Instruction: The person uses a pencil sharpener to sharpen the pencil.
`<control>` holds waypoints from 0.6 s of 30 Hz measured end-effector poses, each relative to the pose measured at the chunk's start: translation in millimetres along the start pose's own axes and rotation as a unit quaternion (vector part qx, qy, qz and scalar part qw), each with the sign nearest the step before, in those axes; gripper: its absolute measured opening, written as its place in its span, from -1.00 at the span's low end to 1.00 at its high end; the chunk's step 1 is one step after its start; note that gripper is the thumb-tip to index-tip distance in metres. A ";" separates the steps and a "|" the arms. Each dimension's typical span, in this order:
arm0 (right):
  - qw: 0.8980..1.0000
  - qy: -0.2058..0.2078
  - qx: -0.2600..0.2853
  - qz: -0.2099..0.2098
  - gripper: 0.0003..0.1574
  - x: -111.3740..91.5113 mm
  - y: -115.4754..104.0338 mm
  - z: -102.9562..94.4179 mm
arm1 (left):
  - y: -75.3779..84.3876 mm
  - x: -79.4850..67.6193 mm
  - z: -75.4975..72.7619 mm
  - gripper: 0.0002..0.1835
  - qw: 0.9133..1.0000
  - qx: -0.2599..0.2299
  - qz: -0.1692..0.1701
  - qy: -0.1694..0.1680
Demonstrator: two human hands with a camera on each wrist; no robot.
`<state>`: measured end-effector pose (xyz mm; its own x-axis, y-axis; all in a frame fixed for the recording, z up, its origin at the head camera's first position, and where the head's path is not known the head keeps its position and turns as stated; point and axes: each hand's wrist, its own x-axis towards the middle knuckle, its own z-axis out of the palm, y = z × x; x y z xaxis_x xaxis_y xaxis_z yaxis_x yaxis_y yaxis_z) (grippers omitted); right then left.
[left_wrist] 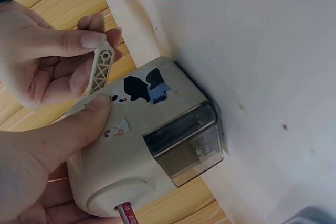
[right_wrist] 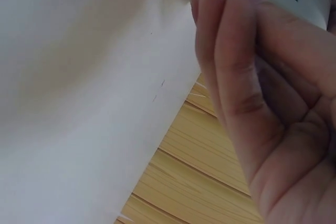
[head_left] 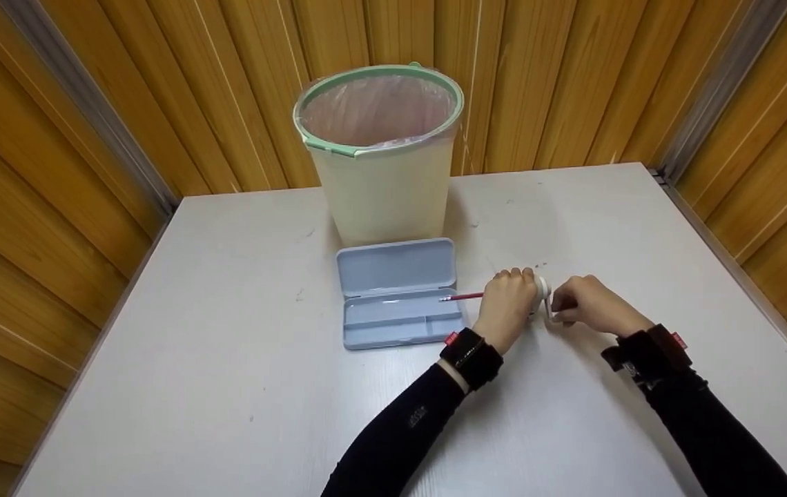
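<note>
My left hand (head_left: 508, 307) grips a white crank pencil sharpener (left_wrist: 142, 129) with stickers and a clear shavings drawer (left_wrist: 186, 142). A red pencil (head_left: 464, 297) sticks out of the sharpener's front hole, pointing left toward the case. The fingers and thumb of my right hand (head_left: 594, 304) pinch the end of the sharpener's crank handle (left_wrist: 102, 66). In the right wrist view the curled fingers of that hand (right_wrist: 236, 72) hide the handle, and only a corner of the sharpener shows. Much of the sharpener is behind the left hand in the head view.
An open light-blue pencil case (head_left: 385, 314) lies left of my hands, its compartments facing up. Behind it stands a cream trash bin (head_left: 386, 193) with a green rim and a plastic liner. All rest on a white table (head_left: 228, 400) backed by wood-slat walls.
</note>
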<state>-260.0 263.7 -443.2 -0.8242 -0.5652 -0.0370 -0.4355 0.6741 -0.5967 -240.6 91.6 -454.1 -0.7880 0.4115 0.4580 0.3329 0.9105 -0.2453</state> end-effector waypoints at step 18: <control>0.999 0.036 -0.004 -0.018 -0.95 -15.9 -4.8 -2.3 | 4.4 1.8 1.6 -0.92 0.999 0.019 0.005 0.029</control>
<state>-245.7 270.5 -437.9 -0.8320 -0.5531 0.0428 -0.4676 0.6576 -0.5907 -241.4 96.2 -455.6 -0.7531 0.4232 0.5038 0.3197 0.9046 -0.2819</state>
